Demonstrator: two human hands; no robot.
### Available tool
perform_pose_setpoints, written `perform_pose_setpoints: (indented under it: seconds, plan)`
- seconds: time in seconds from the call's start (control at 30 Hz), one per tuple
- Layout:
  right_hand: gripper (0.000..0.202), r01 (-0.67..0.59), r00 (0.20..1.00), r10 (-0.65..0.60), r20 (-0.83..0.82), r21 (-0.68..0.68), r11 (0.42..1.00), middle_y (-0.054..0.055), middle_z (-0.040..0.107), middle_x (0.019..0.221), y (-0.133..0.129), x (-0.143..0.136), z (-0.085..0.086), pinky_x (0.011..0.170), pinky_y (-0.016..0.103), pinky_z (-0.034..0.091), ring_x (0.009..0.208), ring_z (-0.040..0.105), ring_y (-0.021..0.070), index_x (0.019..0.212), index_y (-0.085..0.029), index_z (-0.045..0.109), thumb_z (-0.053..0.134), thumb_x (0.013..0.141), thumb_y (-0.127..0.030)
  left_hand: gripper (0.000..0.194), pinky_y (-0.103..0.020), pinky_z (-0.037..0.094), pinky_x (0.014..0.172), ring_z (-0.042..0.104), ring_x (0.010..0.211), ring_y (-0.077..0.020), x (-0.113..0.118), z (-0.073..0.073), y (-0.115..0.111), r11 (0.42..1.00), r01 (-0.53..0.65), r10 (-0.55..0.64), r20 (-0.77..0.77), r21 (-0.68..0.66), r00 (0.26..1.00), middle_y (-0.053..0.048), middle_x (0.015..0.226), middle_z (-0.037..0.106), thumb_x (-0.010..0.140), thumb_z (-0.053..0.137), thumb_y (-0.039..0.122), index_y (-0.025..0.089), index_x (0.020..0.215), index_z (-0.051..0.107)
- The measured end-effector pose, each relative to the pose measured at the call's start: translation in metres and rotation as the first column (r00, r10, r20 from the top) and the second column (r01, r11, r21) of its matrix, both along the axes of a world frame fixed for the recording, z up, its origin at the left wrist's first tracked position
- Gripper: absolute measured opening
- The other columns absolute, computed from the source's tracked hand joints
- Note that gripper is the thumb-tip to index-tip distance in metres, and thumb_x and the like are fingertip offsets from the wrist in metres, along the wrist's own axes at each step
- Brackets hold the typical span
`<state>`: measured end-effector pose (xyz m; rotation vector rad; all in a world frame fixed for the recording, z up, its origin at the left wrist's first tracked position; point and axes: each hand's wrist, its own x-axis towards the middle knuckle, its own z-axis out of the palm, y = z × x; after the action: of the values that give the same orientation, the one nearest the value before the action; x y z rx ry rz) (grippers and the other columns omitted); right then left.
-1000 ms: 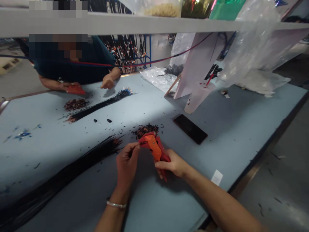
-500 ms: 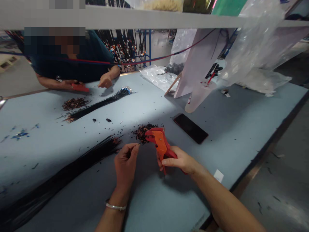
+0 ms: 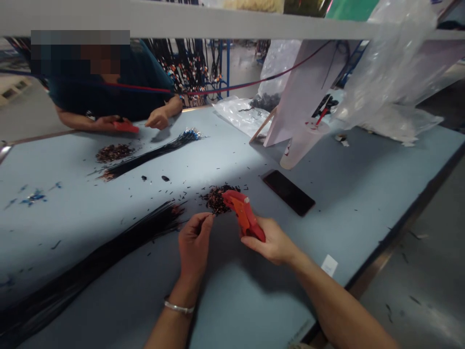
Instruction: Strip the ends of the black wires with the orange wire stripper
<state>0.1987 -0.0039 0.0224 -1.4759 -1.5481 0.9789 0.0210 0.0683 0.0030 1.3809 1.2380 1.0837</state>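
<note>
My right hand (image 3: 267,237) is wrapped round the handles of a red and orange wire stripper (image 3: 242,211), its jaws pointing left over a pile of dark and copper-coloured scraps (image 3: 217,198). Just left of the jaws, my left hand (image 3: 196,235) pinches the end of a thin wire (image 3: 212,214) between thumb and fingertips; most of that wire is hidden. The wire tip and the jaws are apart. A long bundle of black wires (image 3: 119,247) lies to the left of my left hand, its stripped copper ends towards me and the scrap pile.
Across the table (image 3: 348,194), a co-worker's hand holds another red tool (image 3: 125,126) beside a second wire bundle (image 3: 152,154) and scrap pile (image 3: 114,152). A phone (image 3: 288,192) and a plastic cup (image 3: 303,143) lie right of centre. A shelf (image 3: 232,23) spans overhead.
The stripper has turned in my right hand, and its handles have closed together. My left hand is slightly further right in view, still pinching the wire. The whole view has shifted a little.
</note>
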Motion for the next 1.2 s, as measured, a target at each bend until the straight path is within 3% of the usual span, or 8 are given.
perform_pose_setpoints:
  seconds: [0.07,0.17,0.3,0.43,0.57,0.7,1.2]
  plan:
    - [0.016,0.017,0.984,-0.041,0.171,0.139,0.99,0.004,0.065,0.079,-0.002,-0.004,-0.001,0.064,0.029,0.045,0.066,0.057,0.0168,0.092,-0.017,0.058,0.055,0.08,-0.028,0.02,-0.02,0.043,0.062,0.053,0.066,-0.0119,0.002,0.001,-0.001,0.999,0.03,-0.029,0.029,-0.033,0.999,0.001,0.07,0.063,0.081,0.063,0.036,0.017,0.079,0.069]
    - [0.032,0.0,0.929,-0.129,0.348,0.349,0.937,0.01,0.068,0.091,-0.001,-0.01,-0.01,0.071,0.034,0.047,0.076,0.062,0.0218,0.107,-0.016,0.057,0.055,0.077,-0.027,0.02,-0.021,0.044,0.062,0.055,0.065,-0.0123,0.004,0.001,-0.002,0.992,0.119,-0.112,0.122,-0.046,0.986,0.001,0.069,0.065,0.082,0.062,0.035,0.017,0.079,0.07]
    - [0.04,-0.051,0.842,-0.216,0.494,0.472,0.88,0.013,0.07,0.099,0.002,-0.015,-0.025,0.079,0.041,0.045,0.086,0.065,0.0264,0.112,-0.016,0.059,0.055,0.074,-0.025,0.015,-0.022,0.046,0.059,0.057,0.063,-0.0135,0.003,-0.004,-0.005,0.992,0.128,-0.129,0.13,0.014,0.983,0.0,0.068,0.067,0.071,0.071,0.031,0.017,0.075,0.071]
    - [0.044,-0.07,0.8,-0.245,0.547,0.492,0.868,0.014,0.069,0.102,0.005,-0.015,-0.032,0.082,0.045,0.043,0.088,0.065,0.028,0.116,-0.015,0.06,0.058,0.073,-0.026,0.022,-0.025,0.051,0.065,0.062,0.07,-0.0176,0.002,-0.01,-0.005,0.994,0.111,-0.113,0.162,0.024,0.98,-0.003,0.073,0.07,0.065,0.077,0.033,0.017,0.079,0.072]
    - [0.046,-0.027,0.789,-0.282,0.545,0.489,0.872,0.014,0.069,0.105,0.007,-0.012,-0.034,0.083,0.045,0.041,0.09,0.065,0.0285,0.121,-0.014,0.06,0.062,0.076,-0.024,0.02,-0.026,0.051,0.065,0.06,0.066,-0.0157,0.005,-0.008,-0.004,0.99,0.144,-0.14,0.195,-0.005,0.971,-0.002,0.07,0.07,0.071,0.073,0.037,0.017,0.076,0.072]
    - [0.045,-0.009,0.792,-0.284,0.541,0.476,0.88,0.015,0.069,0.106,0.007,-0.01,-0.033,0.083,0.044,0.041,0.092,0.064,0.0284,0.123,-0.014,0.06,0.063,0.078,-0.023,0.02,-0.027,0.053,0.07,0.063,0.072,-0.0164,0.007,-0.003,-0.004,0.984,0.18,-0.174,0.219,-0.008,0.96,-0.003,0.078,0.074,0.074,0.071,0.034,0.018,0.085,0.074]
    - [0.046,-0.013,0.825,-0.245,0.51,0.45,0.893,0.015,0.068,0.108,0.009,-0.01,-0.035,0.085,0.044,0.045,0.095,0.063,0.0283,0.123,-0.014,0.057,0.06,0.077,-0.023,0.016,-0.029,0.055,0.07,0.065,0.068,-0.017,0.006,-0.002,-0.003,0.971,0.238,-0.229,0.21,-0.015,0.95,-0.004,0.076,0.075,0.073,0.072,0.03,0.018,0.081,0.075]
